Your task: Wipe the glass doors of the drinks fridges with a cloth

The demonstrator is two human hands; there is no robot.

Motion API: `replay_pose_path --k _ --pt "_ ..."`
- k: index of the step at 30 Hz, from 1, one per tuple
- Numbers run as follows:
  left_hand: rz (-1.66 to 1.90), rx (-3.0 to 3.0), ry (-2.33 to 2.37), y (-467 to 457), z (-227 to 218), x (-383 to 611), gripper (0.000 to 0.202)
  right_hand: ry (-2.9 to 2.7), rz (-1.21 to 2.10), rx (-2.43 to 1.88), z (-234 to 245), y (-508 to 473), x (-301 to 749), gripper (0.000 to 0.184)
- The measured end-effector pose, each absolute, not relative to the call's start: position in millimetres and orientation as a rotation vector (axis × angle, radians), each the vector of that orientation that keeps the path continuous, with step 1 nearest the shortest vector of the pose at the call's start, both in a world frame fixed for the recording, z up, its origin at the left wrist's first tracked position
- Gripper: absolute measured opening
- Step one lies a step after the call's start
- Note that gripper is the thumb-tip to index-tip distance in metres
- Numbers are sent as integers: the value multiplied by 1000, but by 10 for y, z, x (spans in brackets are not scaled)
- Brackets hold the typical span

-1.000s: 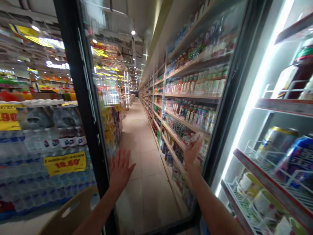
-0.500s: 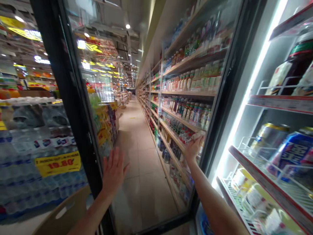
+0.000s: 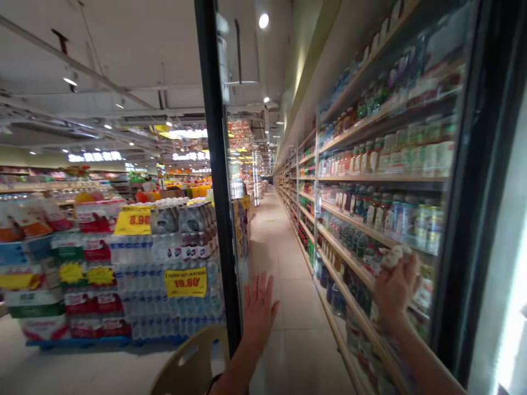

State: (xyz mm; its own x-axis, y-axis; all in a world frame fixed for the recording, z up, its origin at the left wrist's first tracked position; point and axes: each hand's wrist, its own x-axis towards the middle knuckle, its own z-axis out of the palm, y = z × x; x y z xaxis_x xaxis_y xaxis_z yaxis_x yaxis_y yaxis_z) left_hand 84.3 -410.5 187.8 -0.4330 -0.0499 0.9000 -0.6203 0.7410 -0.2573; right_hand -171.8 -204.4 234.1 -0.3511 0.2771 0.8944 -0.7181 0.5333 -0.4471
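Observation:
A glass cooler door (image 3: 284,307) with a black frame (image 3: 224,164) stands swung out before me. Near the left side of the glass is my left hand (image 3: 259,310), flat, with its fingers stretched out and nothing in it. Toward the right side of the pane, my right hand (image 3: 395,288) holds a crumpled whitish cloth (image 3: 396,255) against the glass. Its fingers are bent over the cloth. Through or in the glass appear shelves of bottles (image 3: 370,211), and I cannot tell how much is reflection.
Stacked packs of bottled water (image 3: 144,302) stand left of the door, with yellow price signs (image 3: 185,282). A beige chair (image 3: 191,359) is close by at the bottom. A bright cooler edge (image 3: 513,329) lies at the right. An aisle floor (image 3: 267,230) stretches ahead.
My view has turned left, so the door and both hands sit further right in the picture. More of the shop shows at the left, and the cooler's shelves have left the view.

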Motion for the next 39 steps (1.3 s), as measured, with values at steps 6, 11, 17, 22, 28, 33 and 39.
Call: replay_pose_path --k 6,11,17,22,28,33,39 --pt "708 491 -1899 -4099 1886 846 56 -1460 726 984 2178 -2464 -1145 46" --pt "706 499 -1920 -4110 1887 851 60 -1615 858 696 2015 -2038 -1675 44" --pt "681 500 -1930 -4080 1885 847 65 -1559 1102 418 2116 -2133 -1618 59" --pt "673 504 -1946 -4091 1881 866 67 -1509 703 1054 1931 -2536 -1048 47" --pt "691 501 -1972 -4089 1909 895 67 -1600 1060 397 2197 -2057 -1654 51" --pt "680 503 -1936 -4100 1892 855 68 -1553 918 752 2029 -2433 -1202 47" --pt "660 457 -1930 -4142 1893 840 69 -1581 833 882 2063 -2264 -1380 42"
